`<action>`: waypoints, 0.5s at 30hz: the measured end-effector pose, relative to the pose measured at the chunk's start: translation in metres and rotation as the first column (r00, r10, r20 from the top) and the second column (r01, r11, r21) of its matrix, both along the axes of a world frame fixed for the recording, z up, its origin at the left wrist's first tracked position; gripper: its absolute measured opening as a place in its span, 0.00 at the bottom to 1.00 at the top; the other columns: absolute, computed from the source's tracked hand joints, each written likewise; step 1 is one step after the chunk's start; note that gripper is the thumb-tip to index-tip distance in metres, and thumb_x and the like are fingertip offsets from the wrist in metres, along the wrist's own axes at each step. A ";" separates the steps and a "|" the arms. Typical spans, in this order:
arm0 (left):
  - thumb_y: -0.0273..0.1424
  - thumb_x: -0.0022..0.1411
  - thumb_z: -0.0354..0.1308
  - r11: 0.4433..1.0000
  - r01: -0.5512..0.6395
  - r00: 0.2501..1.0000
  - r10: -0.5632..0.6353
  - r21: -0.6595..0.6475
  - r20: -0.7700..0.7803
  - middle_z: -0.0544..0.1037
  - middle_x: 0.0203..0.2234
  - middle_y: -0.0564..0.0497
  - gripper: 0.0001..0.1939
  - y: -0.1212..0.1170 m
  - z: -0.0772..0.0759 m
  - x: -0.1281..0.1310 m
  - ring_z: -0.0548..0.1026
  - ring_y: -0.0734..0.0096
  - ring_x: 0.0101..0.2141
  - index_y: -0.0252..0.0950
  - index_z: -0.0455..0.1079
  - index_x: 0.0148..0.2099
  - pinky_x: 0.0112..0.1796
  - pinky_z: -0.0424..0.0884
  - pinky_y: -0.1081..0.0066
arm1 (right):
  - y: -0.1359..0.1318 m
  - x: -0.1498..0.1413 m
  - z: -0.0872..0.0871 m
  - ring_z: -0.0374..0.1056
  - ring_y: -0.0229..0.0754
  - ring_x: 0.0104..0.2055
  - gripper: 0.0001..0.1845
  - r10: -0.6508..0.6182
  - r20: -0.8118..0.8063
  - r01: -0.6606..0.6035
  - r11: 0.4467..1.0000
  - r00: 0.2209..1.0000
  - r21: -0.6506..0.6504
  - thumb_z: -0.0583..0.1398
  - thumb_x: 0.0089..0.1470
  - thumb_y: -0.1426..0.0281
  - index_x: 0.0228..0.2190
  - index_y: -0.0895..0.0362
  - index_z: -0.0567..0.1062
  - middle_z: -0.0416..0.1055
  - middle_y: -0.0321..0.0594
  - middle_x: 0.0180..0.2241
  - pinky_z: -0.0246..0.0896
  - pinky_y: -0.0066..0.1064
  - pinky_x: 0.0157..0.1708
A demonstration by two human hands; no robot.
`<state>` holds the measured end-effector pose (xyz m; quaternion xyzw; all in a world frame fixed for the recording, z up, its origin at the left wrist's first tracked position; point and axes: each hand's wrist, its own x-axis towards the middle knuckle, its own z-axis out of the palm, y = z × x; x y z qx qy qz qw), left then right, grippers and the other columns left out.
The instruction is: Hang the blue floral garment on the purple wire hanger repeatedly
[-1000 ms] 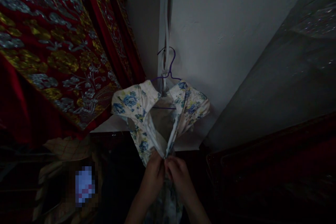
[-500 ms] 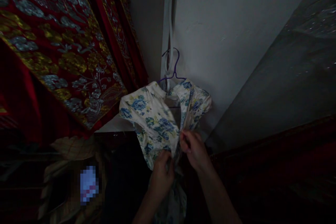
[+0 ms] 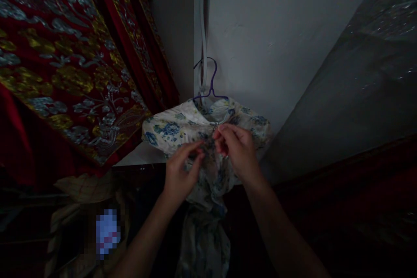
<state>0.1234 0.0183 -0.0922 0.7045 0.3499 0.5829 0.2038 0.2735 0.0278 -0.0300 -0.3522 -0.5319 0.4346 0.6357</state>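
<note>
A white dress with blue flowers and green leaves hangs on a purple wire hanger. Its front edges meet below the collar, and its lower part falls into the dark. At the top of the front, just under the collar, my right hand is closed in a pinch on the dress. Any small fastener between those fingertips is too dim to make out. My left hand is in front of the chest part, thumb and forefinger apart, holding nothing visible.
Red cloth with gold and silver embroidery hangs at the left. A white cable runs down the pale wall behind the hanger. Clear plastic sheeting is at the right. A checked cloth and a blurred-out bright patch lie lower left.
My right hand has moved up to the collar, and the gap in the dress front has closed. My left hand has risen, come off the cloth edge and opened.
</note>
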 end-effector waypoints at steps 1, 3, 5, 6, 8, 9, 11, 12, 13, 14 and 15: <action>0.29 0.67 0.59 0.992 -0.062 0.997 0.065 0.110 -0.030 0.79 0.40 0.49 0.18 0.006 0.020 -0.003 0.77 0.64 0.41 0.41 0.71 0.59 0.47 0.72 0.61 | -0.004 -0.001 0.001 0.54 0.30 0.13 0.16 0.007 0.029 -0.008 1.000 1.000 0.021 0.59 0.55 0.60 0.22 0.56 0.72 0.63 0.29 0.13 0.45 0.22 0.14; 0.29 0.70 0.57 0.962 -0.056 0.983 0.101 0.268 -0.155 0.79 0.40 0.49 0.17 0.017 0.053 -0.005 0.76 0.67 0.41 0.39 0.71 0.59 0.45 0.72 0.65 | -0.008 -0.001 0.004 0.55 0.30 0.14 0.16 -0.003 0.080 -0.002 0.998 0.997 0.069 0.58 0.58 0.60 0.23 0.56 0.73 0.63 0.29 0.14 0.47 0.22 0.15; 0.28 0.71 0.55 0.938 -0.010 0.949 0.118 0.346 -0.293 0.78 0.38 0.49 0.11 0.026 0.074 -0.004 0.76 0.68 0.40 0.36 0.75 0.52 0.42 0.71 0.68 | -0.008 -0.001 0.006 0.55 0.30 0.16 0.16 -0.041 0.111 0.029 0.994 0.993 0.108 0.57 0.60 0.61 0.24 0.55 0.72 0.63 0.29 0.15 0.48 0.23 0.17; 0.28 0.71 0.55 0.926 0.004 0.924 0.141 0.378 -0.355 0.77 0.37 0.49 0.09 0.028 0.080 -0.003 0.76 0.67 0.39 0.35 0.75 0.48 0.41 0.71 0.68 | -0.006 -0.001 0.004 0.54 0.30 0.16 0.17 -0.066 0.125 0.052 0.992 0.990 0.114 0.56 0.60 0.61 0.23 0.55 0.72 0.61 0.29 0.15 0.47 0.24 0.18; 0.28 0.71 0.55 0.886 0.013 0.872 0.217 0.463 -0.439 0.76 0.34 0.50 0.07 0.027 0.086 0.000 0.75 0.66 0.38 0.35 0.75 0.46 0.41 0.70 0.66 | 0.002 -0.001 -0.006 0.53 0.31 0.17 0.18 -0.138 0.152 0.123 0.987 0.979 0.107 0.57 0.59 0.61 0.21 0.56 0.70 0.58 0.28 0.14 0.46 0.25 0.18; 0.28 0.71 0.55 0.863 0.013 0.857 0.250 0.505 -0.450 0.77 0.34 0.50 0.07 0.024 0.088 0.001 0.75 0.65 0.38 0.35 0.75 0.45 0.42 0.69 0.65 | 0.007 -0.001 -0.015 0.53 0.31 0.17 0.18 -0.175 0.168 0.160 0.982 0.970 0.100 0.57 0.58 0.61 0.20 0.56 0.70 0.57 0.28 0.15 0.45 0.25 0.19; 0.27 0.71 0.55 0.842 -0.031 0.875 0.283 0.538 -0.393 0.77 0.35 0.50 0.06 0.017 0.093 -0.003 0.75 0.65 0.39 0.35 0.74 0.45 0.44 0.69 0.64 | 0.016 -0.003 -0.037 0.53 0.32 0.19 0.18 -0.218 0.200 0.208 0.975 0.955 0.072 0.57 0.56 0.61 0.18 0.56 0.69 0.58 0.30 0.15 0.46 0.27 0.20; 0.27 0.71 0.55 0.848 -0.092 0.904 0.291 0.522 -0.313 0.78 0.36 0.50 0.06 0.015 0.095 -0.009 0.75 0.66 0.39 0.34 0.74 0.44 0.44 0.69 0.65 | 0.019 -0.004 -0.050 0.53 0.33 0.19 0.18 -0.215 0.206 0.210 0.977 0.955 0.045 0.57 0.54 0.61 0.17 0.56 0.69 0.58 0.30 0.15 0.46 0.27 0.20; 0.28 0.71 0.56 0.859 -0.175 0.936 0.297 0.480 -0.189 0.78 0.35 0.51 0.06 0.014 0.096 -0.017 0.75 0.68 0.38 0.34 0.73 0.44 0.43 0.70 0.67 | 0.020 -0.006 -0.062 0.53 0.33 0.19 0.18 -0.193 0.200 0.196 0.981 0.961 0.004 0.57 0.53 0.61 0.17 0.56 0.68 0.58 0.30 0.14 0.45 0.27 0.20; 0.29 0.70 0.57 0.877 -0.257 0.956 0.293 0.406 -0.028 0.77 0.35 0.52 0.05 0.015 0.096 -0.029 0.75 0.70 0.37 0.34 0.73 0.43 0.42 0.70 0.69 | 0.017 -0.007 -0.073 0.52 0.33 0.18 0.18 -0.160 0.182 0.171 0.984 0.970 -0.047 0.57 0.52 0.61 0.16 0.55 0.68 0.57 0.30 0.14 0.44 0.27 0.19; 0.30 0.69 0.58 0.895 -0.316 0.948 0.280 0.316 0.154 0.76 0.33 0.53 0.05 0.019 0.093 -0.044 0.74 0.73 0.35 0.34 0.73 0.42 0.40 0.71 0.71 | 0.012 -0.009 -0.084 0.51 0.33 0.17 0.18 -0.130 0.153 0.147 0.984 0.980 -0.100 0.57 0.51 0.60 0.16 0.55 0.67 0.55 0.29 0.13 0.43 0.27 0.18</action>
